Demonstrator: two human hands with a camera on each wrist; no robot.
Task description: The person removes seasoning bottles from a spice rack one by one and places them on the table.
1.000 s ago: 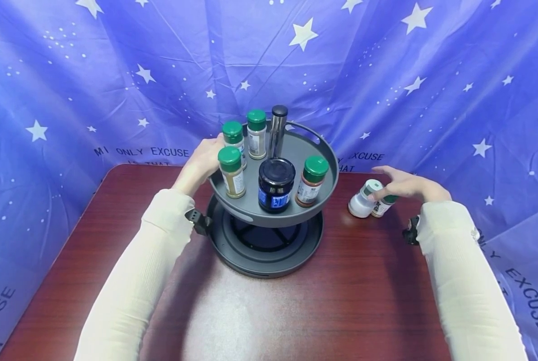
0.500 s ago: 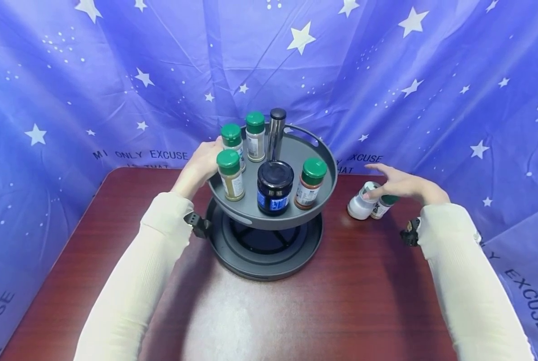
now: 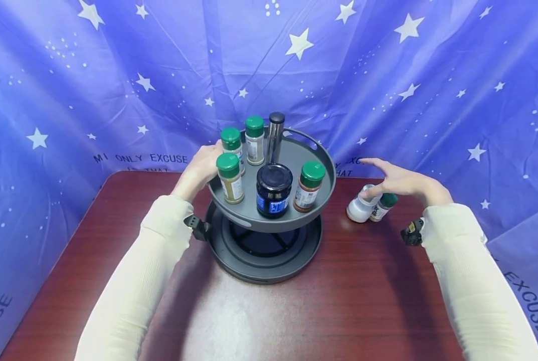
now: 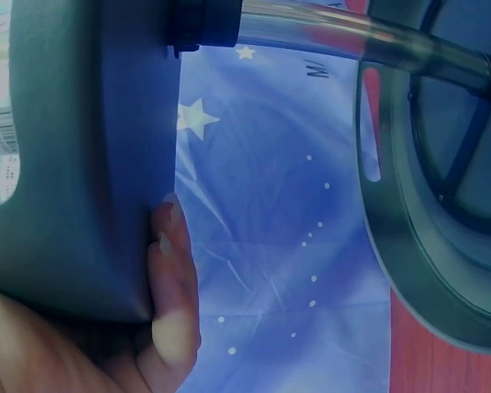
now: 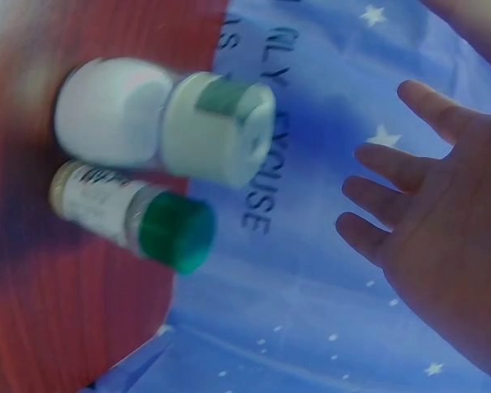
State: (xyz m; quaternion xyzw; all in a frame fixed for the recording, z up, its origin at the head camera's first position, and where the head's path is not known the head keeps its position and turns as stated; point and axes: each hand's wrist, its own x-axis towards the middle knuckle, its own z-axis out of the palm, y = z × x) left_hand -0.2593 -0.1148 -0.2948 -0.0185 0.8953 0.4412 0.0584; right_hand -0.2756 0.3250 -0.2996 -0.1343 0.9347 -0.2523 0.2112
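Note:
My left hand (image 3: 202, 165) grips the left edge of the upper tray (image 3: 296, 150) of a grey two-tier spice rack. In the left wrist view its fingers (image 4: 173, 303) curl under the tray's underside. On that tray stand several green-capped spice jars (image 3: 232, 184) and a dark, black-lidded jar (image 3: 274, 190). My right hand (image 3: 399, 180) hovers with spread fingers above a white-capped jar of white contents (image 5: 114, 115) and a green-capped spice jar (image 5: 102, 201). Both jars stand side by side on the table. In the right wrist view the hand is apart from them.
The rack's lower tray (image 3: 261, 275) rests on the reddish-brown table (image 3: 359, 301). A shiny post (image 3: 275, 138) rises through the upper tray. A blue star-printed curtain (image 3: 169, 90) hangs behind and at both sides of the table.
My right hand has lifted slightly higher over the two jars. My left hand keeps its place on the tray edge, and the head view has tilted up a little.

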